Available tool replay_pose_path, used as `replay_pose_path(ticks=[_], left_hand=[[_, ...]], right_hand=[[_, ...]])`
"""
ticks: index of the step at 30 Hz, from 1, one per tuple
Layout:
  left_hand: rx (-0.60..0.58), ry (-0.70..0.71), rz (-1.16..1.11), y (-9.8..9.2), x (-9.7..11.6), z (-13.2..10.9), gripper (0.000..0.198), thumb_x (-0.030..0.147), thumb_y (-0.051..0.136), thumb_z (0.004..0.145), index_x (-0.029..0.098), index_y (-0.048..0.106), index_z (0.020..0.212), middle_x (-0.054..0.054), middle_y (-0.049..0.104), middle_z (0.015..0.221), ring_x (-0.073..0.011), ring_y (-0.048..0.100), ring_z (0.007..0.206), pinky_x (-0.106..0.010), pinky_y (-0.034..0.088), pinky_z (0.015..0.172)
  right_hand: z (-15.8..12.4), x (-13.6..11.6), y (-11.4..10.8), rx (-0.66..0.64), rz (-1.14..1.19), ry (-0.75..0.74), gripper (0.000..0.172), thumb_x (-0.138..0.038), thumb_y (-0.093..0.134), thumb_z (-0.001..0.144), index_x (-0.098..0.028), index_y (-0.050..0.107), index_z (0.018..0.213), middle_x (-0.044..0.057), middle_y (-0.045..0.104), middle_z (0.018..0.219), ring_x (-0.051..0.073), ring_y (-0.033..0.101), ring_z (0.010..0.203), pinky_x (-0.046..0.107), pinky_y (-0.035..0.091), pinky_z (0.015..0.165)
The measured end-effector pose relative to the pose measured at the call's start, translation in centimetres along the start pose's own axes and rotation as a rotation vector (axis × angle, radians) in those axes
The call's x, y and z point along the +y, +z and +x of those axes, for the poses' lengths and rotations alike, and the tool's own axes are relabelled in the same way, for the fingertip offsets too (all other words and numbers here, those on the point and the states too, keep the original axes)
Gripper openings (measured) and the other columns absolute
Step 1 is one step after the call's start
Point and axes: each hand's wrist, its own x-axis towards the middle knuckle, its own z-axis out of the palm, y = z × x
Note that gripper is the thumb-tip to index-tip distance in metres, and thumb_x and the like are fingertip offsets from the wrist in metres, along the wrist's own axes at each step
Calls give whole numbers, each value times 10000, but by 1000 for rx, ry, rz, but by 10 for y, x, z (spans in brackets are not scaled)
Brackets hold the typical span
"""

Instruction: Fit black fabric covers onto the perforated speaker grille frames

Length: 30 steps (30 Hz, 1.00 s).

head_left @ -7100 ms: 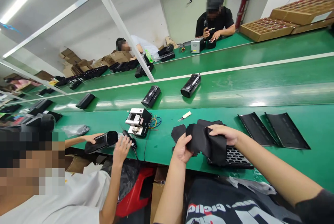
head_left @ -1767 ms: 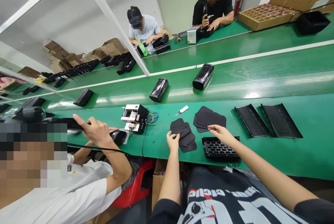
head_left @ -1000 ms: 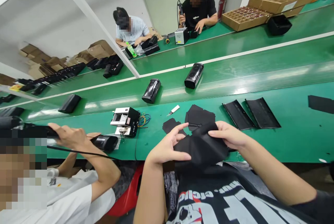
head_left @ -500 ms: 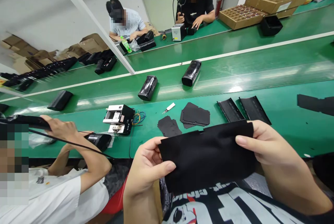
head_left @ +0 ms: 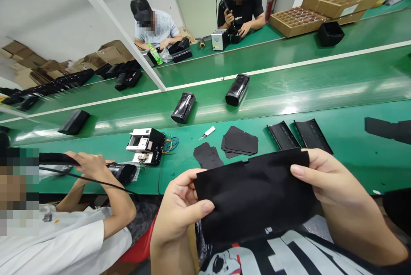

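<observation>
I hold a flat black fabric sheet (head_left: 253, 191) stretched out in front of my chest. My left hand (head_left: 180, 208) pinches its left edge with thumb over fingers. My right hand (head_left: 324, 176) grips its right edge the same way. Beyond the sheet, on the green table (head_left: 353, 159), lie two small piles of black cut pieces (head_left: 239, 141) (head_left: 207, 155) and two black ribbed plastic panels (head_left: 298, 134).
A co-worker at my left holds a black tool (head_left: 122, 171) with a cable. A white-and-black device (head_left: 145, 145) with coloured wires sits nearby. Black cylinders (head_left: 183, 107) (head_left: 236, 89) lie on the conveyor belt. Two people work across it; cardboard trays (head_left: 324, 10) stand far right.
I lifted one black sheet from the table and spread it between both hands near my chest. Over the last half second it stayed almost still. The co-worker's arm lowered slightly.
</observation>
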Motion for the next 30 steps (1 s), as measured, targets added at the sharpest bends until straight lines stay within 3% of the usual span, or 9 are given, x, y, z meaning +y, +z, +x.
replay_pose_path(ticks=[5,7,9,11,15,18,23,27,30], left_hand=[[77,12,218,-36,-43,50,459,268,690,606,175,534,1027,9,584,659,-98,545,500,-204,440,487],[225,-83,422,-59,-79,80,379,265,586,706,143,506,1056,-16,593,697,-108,571,551,-203,439,511],[428,-297,766,-80,-119,104,302,223,500,764,121,498,1048,-63,614,806,-130,603,686,-212,451,590],[504,-392,872,-95,-156,119,305,207,560,720,71,518,989,-136,616,879,-194,603,813,-261,453,681],[615,-486,996,-100,-200,131,453,329,654,637,68,505,976,-227,542,1069,-308,514,1024,-362,408,811],[695,-531,1050,-94,-213,135,467,350,634,656,80,476,1003,-245,497,1122,-338,471,1073,-414,389,826],[703,-503,1017,-99,-216,134,162,264,609,665,149,541,757,-172,555,1013,-318,514,1004,-411,400,803],[701,-358,926,-104,-203,122,78,195,542,696,157,509,756,-108,575,922,-235,546,935,-332,414,796],[629,-221,799,-98,-178,104,67,177,495,723,173,470,785,-35,586,841,-146,572,814,-235,436,717]], right_hand=[[51,35,-31,151,-2,73,272,-340,658,668,-161,650,872,57,677,722,177,635,624,281,526,583],[85,68,-56,247,-17,102,282,-328,637,680,-151,632,901,62,678,743,178,636,650,287,523,601],[115,107,-82,387,-128,185,271,-291,607,691,-123,623,903,91,676,761,189,635,680,305,521,625],[134,142,-104,518,-386,332,319,-259,589,685,-104,601,963,114,670,811,201,634,718,328,521,637],[141,179,-129,607,-559,389,561,-183,606,621,-45,486,1151,220,587,1047,289,575,943,439,448,807],[135,182,-132,616,-682,358,574,-190,599,623,-60,482,1170,228,512,1168,306,503,1063,436,359,919],[126,179,-125,493,-803,292,441,-220,537,678,-64,546,1091,208,539,1145,279,538,1026,375,410,876],[116,175,-109,481,-715,176,376,-263,520,697,-114,564,1040,162,573,1104,265,536,1024,387,405,882],[109,172,-83,392,-457,123,377,-337,562,692,-136,556,1012,146,588,1075,247,549,999,391,405,886]])
